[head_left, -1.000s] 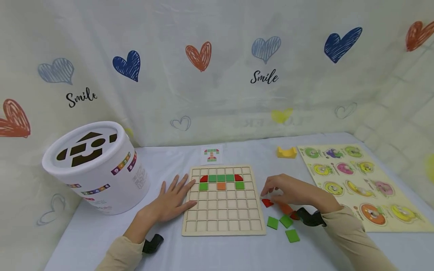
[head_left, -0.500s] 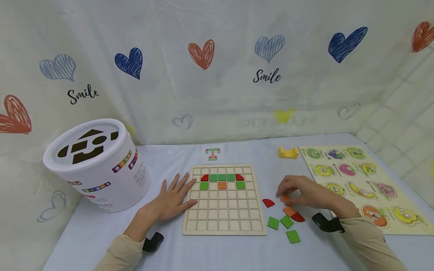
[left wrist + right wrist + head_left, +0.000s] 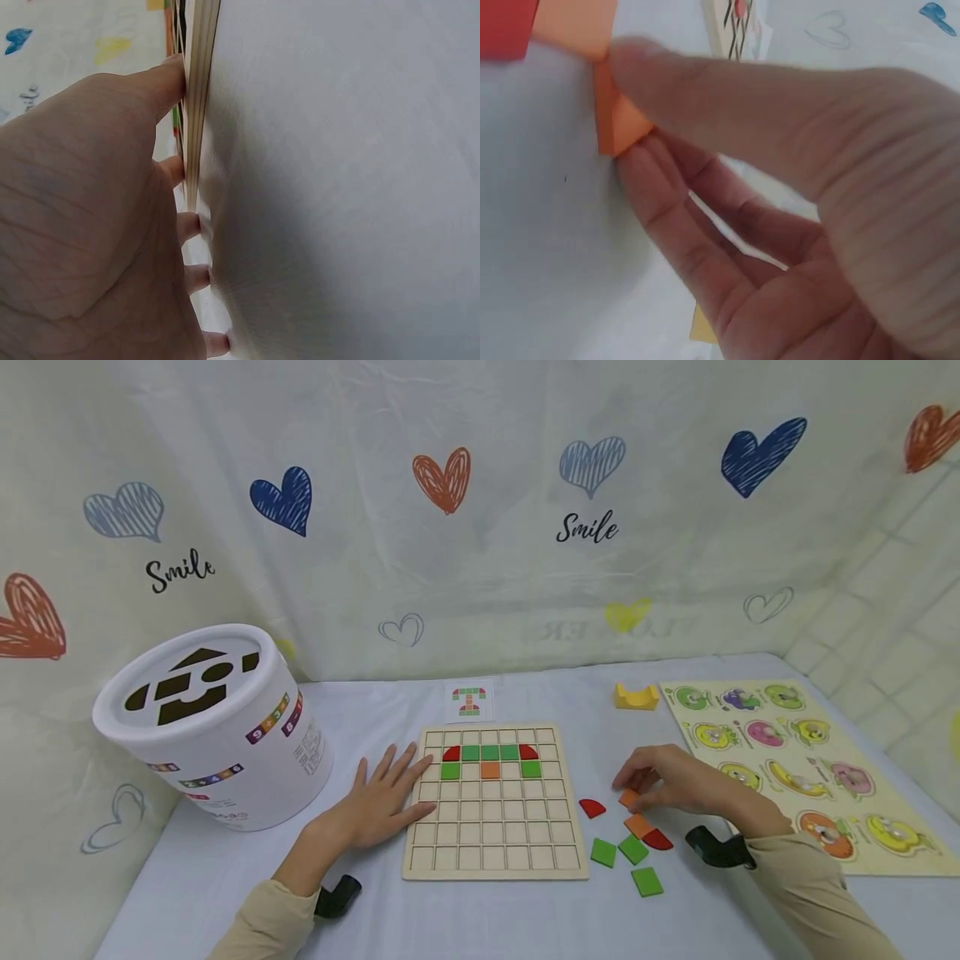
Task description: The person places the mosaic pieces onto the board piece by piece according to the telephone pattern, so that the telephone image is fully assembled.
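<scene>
My left hand (image 3: pixel 382 802) lies with fingers spread on the left edge of a wooden grid board (image 3: pixel 491 837). In the left wrist view its thumb and fingertips reach the board's layered edge. Green squares, one orange square and two red quarter-circles fill cells in the board's upper rows. To the board's right, my right hand (image 3: pixel 671 781) pinches an orange square tile (image 3: pixel 630 124) between thumb and fingers, low over the table. Just below sits another orange tile (image 3: pixel 638 825), by a red quarter-circle (image 3: pixel 658 839). A second red quarter-circle (image 3: pixel 592 808) and several green tiles (image 3: pixel 647 882) lie nearby.
A small pattern card (image 3: pixel 470 700) lies behind the board. A white tub (image 3: pixel 217 768) with shaped holes in its lid stands at left. A yellow curved block (image 3: pixel 636 697) is at the back right, beside a fruit-and-vegetable picture board (image 3: pixel 690 702).
My right hand has moved right, away from the red quarter-circle nearest the board, to an orange tile it now pinches. My left hand has stayed on the board's edge.
</scene>
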Available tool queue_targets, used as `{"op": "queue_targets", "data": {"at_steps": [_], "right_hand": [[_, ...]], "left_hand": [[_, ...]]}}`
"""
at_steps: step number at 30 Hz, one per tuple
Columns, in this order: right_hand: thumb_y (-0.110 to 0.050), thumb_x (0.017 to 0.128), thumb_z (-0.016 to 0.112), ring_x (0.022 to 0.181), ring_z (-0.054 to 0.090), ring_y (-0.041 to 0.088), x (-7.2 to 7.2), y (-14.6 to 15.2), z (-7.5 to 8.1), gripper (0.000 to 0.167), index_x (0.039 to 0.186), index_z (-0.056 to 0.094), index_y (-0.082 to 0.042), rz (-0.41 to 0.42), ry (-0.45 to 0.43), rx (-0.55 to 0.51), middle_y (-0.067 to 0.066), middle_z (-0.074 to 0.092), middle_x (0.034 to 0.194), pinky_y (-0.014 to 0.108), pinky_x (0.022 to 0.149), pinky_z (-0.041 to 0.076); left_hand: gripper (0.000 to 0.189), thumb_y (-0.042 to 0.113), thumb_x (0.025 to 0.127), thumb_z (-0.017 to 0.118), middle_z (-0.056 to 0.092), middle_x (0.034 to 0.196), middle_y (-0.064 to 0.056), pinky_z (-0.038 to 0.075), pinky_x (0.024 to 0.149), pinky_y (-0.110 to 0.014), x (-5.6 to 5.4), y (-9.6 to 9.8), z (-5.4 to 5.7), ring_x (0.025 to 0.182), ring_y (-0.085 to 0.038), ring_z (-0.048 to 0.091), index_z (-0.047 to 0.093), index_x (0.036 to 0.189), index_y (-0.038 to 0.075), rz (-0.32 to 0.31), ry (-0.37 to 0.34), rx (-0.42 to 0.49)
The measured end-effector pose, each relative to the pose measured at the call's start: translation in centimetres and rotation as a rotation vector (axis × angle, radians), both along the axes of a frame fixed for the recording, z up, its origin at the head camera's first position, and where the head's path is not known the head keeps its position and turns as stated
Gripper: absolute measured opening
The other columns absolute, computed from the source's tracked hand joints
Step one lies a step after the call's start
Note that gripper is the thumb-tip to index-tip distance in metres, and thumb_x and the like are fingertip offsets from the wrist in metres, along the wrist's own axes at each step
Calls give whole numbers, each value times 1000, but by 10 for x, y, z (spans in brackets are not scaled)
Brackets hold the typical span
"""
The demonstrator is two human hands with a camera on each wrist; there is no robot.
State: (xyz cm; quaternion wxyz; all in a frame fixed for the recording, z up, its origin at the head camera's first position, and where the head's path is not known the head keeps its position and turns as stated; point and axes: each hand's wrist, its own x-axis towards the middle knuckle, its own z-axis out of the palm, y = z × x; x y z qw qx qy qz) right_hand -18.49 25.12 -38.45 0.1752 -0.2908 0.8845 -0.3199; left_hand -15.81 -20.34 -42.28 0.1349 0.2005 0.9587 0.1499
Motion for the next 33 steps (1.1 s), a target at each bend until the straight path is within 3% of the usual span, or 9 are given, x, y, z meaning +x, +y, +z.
{"op": "queue_targets", "data": {"at_steps": [15,23,33], "right_hand": [[-5,79,91,80,64,14,0,-2,4,26,101,77,-3,-105,-32,31,-3,72,88,24,73,57],[-4,79,90,77,62,12,2,-4,5,22,98,79,-5,-108,-28,59,-5,71,84,24,71,56],[-4,79,90,80,63,9,2,-6,3,23,98,78,-9,-20,-2,10,-7,70,90,26,76,58]], "left_hand": [[78,59,107,47,10,175,-16,-2,118,-76,2,0,5,160,-44,0,23,168,16,-6,14,7],[79,61,107,46,10,175,-16,-2,118,-77,2,0,5,160,-44,1,23,168,16,-3,10,0],[80,62,106,47,10,175,-15,-3,118,-76,1,1,0,160,-43,-1,24,168,17,7,13,-1]]}}
